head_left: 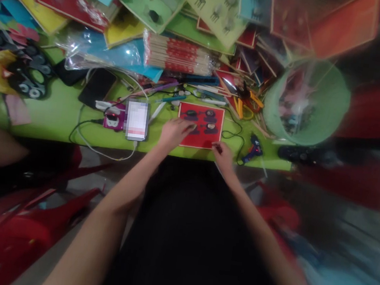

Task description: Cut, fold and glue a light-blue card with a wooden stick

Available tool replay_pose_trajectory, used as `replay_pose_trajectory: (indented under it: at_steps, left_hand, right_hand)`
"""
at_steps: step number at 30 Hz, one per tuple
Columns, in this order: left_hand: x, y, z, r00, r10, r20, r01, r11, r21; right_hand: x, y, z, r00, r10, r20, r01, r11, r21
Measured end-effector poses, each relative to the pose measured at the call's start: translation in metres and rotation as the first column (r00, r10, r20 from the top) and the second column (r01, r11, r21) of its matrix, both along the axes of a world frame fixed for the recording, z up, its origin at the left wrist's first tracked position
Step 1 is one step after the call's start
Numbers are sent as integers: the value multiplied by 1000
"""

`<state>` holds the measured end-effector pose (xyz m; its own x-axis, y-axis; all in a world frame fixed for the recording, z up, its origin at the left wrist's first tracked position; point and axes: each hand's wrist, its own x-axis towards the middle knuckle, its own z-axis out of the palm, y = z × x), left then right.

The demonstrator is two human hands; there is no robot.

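Observation:
A red card (199, 140) with a thin pale border lies near the table's front edge, carrying several dark shapes with small round pieces on some of them. From the left, my left hand (173, 135) reaches over it, fingers pressed together at the lower left shape. A small pale bit shows at those fingertips, too small to name. At the card's lower right edge, my right hand (223, 156) has its fingers curled into a pinch; whatever they hold, if anything, is hidden. To its right, a dark blue glue gun (253, 150) lies with its cord looping behind.
Left of the card stand a lit phone (136, 120) on a cable and a purple device (113, 117). Behind lie orange-handled pliers (245, 104), a bundle of sticks (179, 55) and piled coloured cards (211, 14). A green tub (335, 97) stands right.

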<state>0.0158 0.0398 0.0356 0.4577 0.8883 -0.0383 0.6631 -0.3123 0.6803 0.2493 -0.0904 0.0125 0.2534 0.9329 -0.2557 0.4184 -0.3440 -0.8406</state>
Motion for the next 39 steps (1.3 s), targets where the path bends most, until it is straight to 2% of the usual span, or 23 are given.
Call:
replay_pose_trajectory:
  at_steps: [5,14,25,39]
  left_hand:
    - [7,-6,-19,985,-107,-135,125,983,132]
    - [7,-11,-37,977,-117,-178,155,965,214]
    - [6,-20,-42,987,-84,-139,99,989,105]
    - [13,-20,-34,993,-11,-119,17,999,45]
  right_hand:
    - [0,0,-2,1000,18,6,-18,1000,15]
    - [1,0,0,1000,26,3,-26,1000,5]
    - [2,-1,0,1000,31,3,-31,999,9]
    - [2,0,0,1000,26,4,-26,1000,-17]
